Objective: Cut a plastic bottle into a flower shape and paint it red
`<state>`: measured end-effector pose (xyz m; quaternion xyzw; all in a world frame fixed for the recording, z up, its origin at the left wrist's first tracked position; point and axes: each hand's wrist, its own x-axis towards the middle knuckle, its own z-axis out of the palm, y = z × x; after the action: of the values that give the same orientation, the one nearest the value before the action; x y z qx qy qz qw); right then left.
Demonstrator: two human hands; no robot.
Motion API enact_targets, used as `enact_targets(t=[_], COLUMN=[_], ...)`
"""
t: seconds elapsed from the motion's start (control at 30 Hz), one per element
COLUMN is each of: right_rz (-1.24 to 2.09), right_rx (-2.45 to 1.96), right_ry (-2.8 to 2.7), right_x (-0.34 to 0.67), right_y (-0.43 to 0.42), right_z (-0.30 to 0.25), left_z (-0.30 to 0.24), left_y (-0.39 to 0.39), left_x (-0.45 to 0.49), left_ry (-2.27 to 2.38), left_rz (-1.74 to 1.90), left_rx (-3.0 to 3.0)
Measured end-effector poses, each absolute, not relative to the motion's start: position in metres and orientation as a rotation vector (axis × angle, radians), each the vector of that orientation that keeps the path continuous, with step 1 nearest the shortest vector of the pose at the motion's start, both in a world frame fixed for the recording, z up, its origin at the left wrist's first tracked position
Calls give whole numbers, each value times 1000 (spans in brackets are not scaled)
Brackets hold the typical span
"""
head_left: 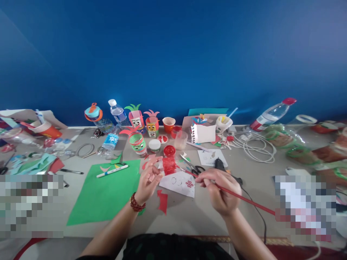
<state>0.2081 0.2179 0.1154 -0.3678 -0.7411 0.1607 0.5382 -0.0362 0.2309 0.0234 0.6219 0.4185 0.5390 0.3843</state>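
Observation:
A long red paintbrush (248, 198) is gripped in my right hand (222, 189), its bristle end touching a red-painted piece (169, 165) that looks like a clear cup on its side. My left hand (149, 181), with a beaded bracelet (135, 203) at its wrist, pinches the left edge of that piece. Under and in front of it lies white paper (176, 185) with a red knot drawing. Just behind stands an open pot of red paint (169, 151). A scrap of red paper (162, 202) lies between my forearms.
Green sheet (105, 195) with a white marker (112, 171) lies left. Scissors (192, 165) and a black glue gun (221, 166) are near my right hand. Behind stand decorated cups (152, 127), a white-lidded jar (154, 146) and bottles (271, 115). White cable (256, 148) coils at right.

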Motion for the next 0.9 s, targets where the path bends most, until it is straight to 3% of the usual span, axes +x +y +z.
enact_targets(t=[0.9], right_rz=[360], right_rx=[-821], right_ry=[-1843], right_x=[207], right_y=[218], right_z=[112], left_z=[23], left_y=[231], left_x=[-37], left_ry=[1067], left_rz=[1401], left_rx=[1577])
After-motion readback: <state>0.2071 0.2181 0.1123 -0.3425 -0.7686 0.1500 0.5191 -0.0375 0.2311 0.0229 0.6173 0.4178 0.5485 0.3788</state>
